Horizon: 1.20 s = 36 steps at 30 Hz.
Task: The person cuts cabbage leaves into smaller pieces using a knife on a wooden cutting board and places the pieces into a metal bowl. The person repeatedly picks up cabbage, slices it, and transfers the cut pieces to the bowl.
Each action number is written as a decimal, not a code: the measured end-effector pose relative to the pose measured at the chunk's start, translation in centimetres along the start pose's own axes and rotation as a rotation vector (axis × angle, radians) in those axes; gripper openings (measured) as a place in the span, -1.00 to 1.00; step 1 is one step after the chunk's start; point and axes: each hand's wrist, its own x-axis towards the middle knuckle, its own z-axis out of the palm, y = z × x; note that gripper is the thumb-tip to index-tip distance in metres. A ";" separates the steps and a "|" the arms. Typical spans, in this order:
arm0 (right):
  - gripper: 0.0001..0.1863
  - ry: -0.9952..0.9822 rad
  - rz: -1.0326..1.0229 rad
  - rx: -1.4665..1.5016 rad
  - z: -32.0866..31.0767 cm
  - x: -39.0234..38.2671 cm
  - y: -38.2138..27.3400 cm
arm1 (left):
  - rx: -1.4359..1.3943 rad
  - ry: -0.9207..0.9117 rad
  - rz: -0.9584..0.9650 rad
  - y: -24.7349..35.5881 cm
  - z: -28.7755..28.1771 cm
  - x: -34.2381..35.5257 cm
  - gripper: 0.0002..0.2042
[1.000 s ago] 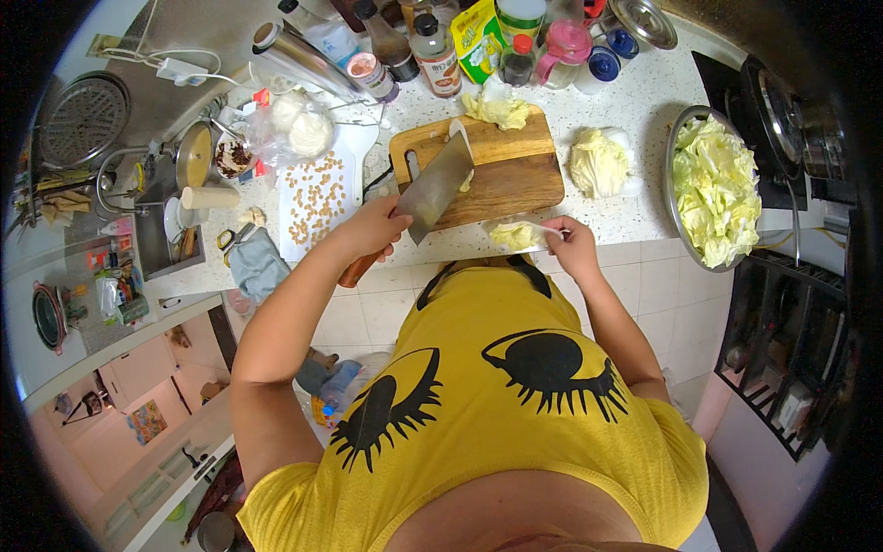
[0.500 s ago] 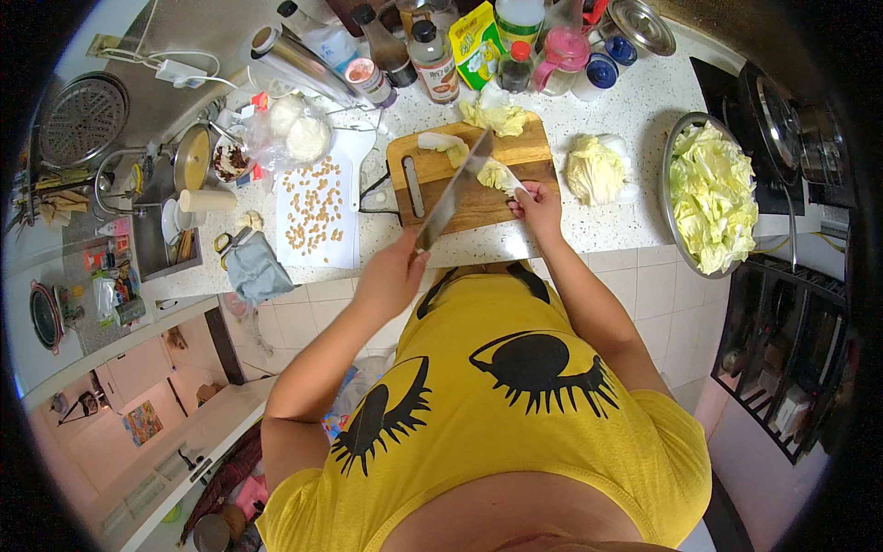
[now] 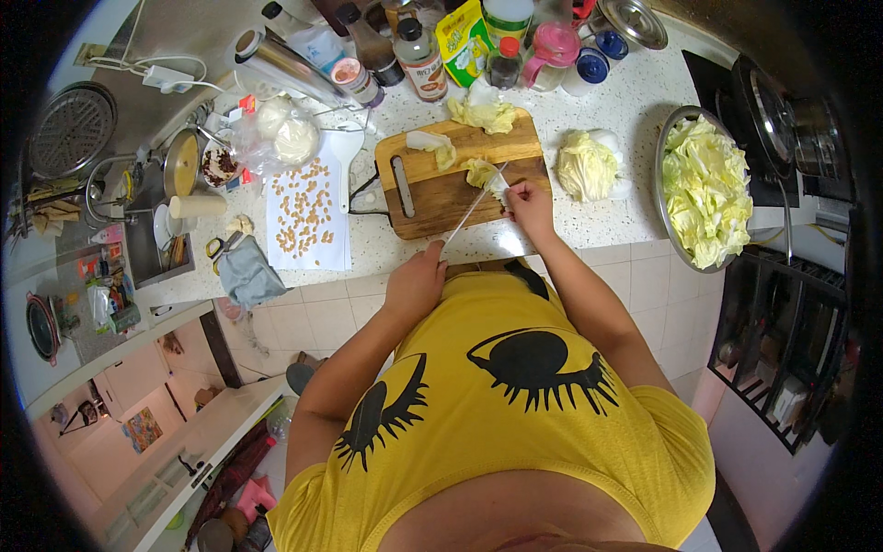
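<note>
Left hand (image 3: pixel 417 276) grips knife (image 3: pixel 470 213). Right hand (image 3: pixel 529 206) pinches leaf (image 3: pixel 481 173), extending to its left. Judged light, soft, tearable; hold by stiffer white end.

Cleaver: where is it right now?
In the head view, the cleaver is in the left hand, its blade slanting up-right over the cutting board, at the cabbage leaf that the right hand holds.

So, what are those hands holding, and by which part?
The left hand holds a cleaver by its handle, mostly hidden; the right hand holds a cabbage leaf by its pale stem end.
</note>
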 end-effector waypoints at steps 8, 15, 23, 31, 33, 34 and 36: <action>-0.78 -0.049 0.073 -0.154 -0.3 0.8 -0.8 | 0.064 -0.038 -0.018 0.5 -0.3 0.2 -0.68; -0.77 -0.066 0.007 -0.286 -0.4 1.1 -1.2 | 0.124 -0.053 0.001 1.2 -0.6 0.8 -0.74; -0.84 0.036 -0.285 -0.647 -0.8 0.7 -2.0 | 0.205 -0.171 -0.050 3.9 -5.4 0.8 -0.79; -0.87 0.023 -0.326 -0.747 -0.4 -0.1 -4.2 | 0.196 -0.178 -0.083 3.9 -6.4 0.9 -0.79; -0.87 0.019 -0.330 -0.793 -0.4 -0.1 -4.5 | 0.202 -0.187 -0.087 4.1 -6.4 1.0 -0.79; -0.87 0.014 -0.320 -0.819 -0.5 -0.1 -4.6 | 0.200 -0.180 -0.078 4.1 -6.3 1.0 -0.79; -0.87 0.027 -0.325 -0.852 -0.4 0.1 -4.6 | 0.196 -0.166 -0.060 3.9 -6.0 1.0 -0.79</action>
